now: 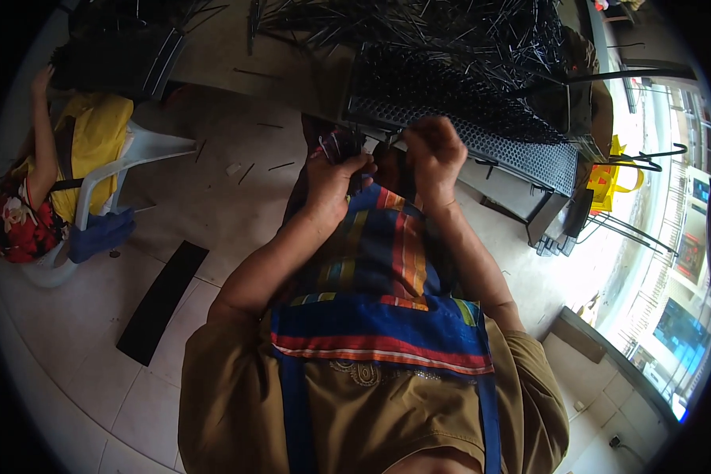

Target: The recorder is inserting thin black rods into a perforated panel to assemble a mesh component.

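Note:
My left hand is closed round a small dark object with thin shiny lines on it, held over my lap by the worktable edge; its kind is too dim to make out. Just to the right, my right hand has its fingers curled together. At those fingertips a short dark piece shows, and I cannot tell whether they grip it. Beyond both hands lies a perforated metal tray, heaped with short thin black pieces. A striped apron covers my front.
Long thin black strips lie tangled behind the tray. At the left, another person's arm reaches toward a dark stack, beside a pale plastic chair. A black flat strip lies on the tiled floor. Yellow bags hang at the right.

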A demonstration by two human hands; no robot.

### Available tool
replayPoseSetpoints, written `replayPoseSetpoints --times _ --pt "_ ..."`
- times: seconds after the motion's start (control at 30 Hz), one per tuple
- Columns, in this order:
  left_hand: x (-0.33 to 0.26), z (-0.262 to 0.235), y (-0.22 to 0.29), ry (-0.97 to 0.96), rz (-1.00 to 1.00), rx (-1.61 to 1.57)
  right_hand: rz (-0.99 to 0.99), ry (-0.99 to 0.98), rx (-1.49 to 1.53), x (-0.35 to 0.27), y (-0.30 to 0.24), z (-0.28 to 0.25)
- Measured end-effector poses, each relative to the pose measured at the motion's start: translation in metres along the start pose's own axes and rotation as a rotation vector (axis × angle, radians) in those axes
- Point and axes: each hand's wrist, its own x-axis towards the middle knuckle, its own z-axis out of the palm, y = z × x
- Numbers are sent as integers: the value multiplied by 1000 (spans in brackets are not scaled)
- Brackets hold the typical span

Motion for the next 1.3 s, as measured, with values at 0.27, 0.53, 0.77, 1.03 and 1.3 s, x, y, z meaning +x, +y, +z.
replayPoseSetpoints --times 0.27,0.53,0.77,1.03,1.3 --pt "2 -5 3 10 -19 -66 -546 36 -424 41 -12 30" --pt "2 -8 4 -14 -59 -114 -505 -34 -658 50 -16 41" --pt "4 -7 8 -48 -64 -168 -538 -162 -824 49 -16 43" --pt "-2 -2 14 -173 -11 -234 -227 -314 -596 37 -12 29" --pt "7 -14 3 -9 -72 -148 -180 -17 -281 33 -17 25"
